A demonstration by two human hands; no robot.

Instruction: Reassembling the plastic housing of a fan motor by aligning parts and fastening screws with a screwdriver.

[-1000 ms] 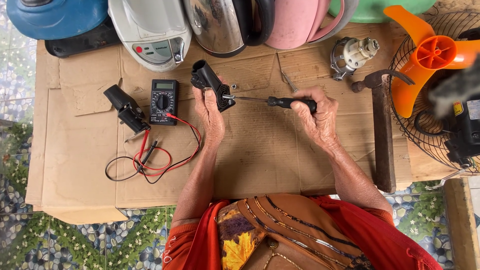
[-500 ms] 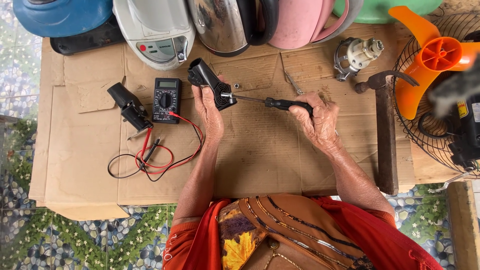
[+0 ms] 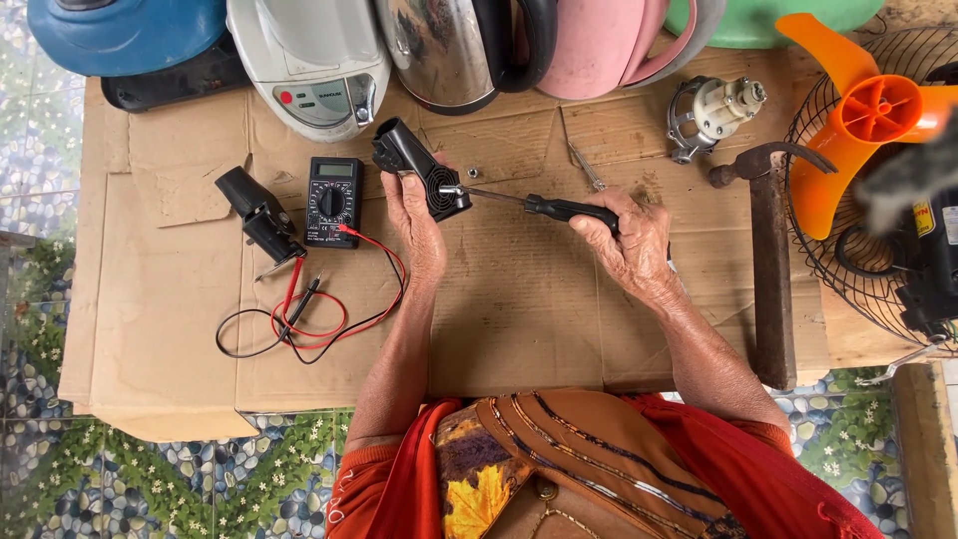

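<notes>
Work surface: a table covered in flattened brown cardboard (image 3: pixel 519 329) is standing over a pebble-and-flower patterned floor (image 3: pixel 40 200), which is showing along the left and near edges.

Far edge, left to right: a blue appliance (image 3: pixel 120 30), a white electric pot (image 3: pixel 309 60), a steel kettle (image 3: pixel 449 50) and a pink jug (image 3: pixel 609 40) are sitting in a row.

Right edge: a fan with orange blades (image 3: pixel 858 110) and a wire guard is lying there; a hammer (image 3: pixel 768 260) is lying just inside it, a small motor (image 3: pixel 714 115) at its far end.

Left half: a black multimeter (image 3: pixel 332 200) is lying beside a black plastic part (image 3: pixel 259 215), its red and black leads (image 3: pixel 319 309) coiling toward the near edge.

Centre, toward the far edge: the left hand (image 3: pixel 419 225) is closing around a black housing piece (image 3: pixel 419 175), holding it raised. The right hand (image 3: pixel 634 240) is gripping the black handle of a screwdriver (image 3: pixel 539 205), fingers wrapped shut, the tip meeting the housing.
</notes>
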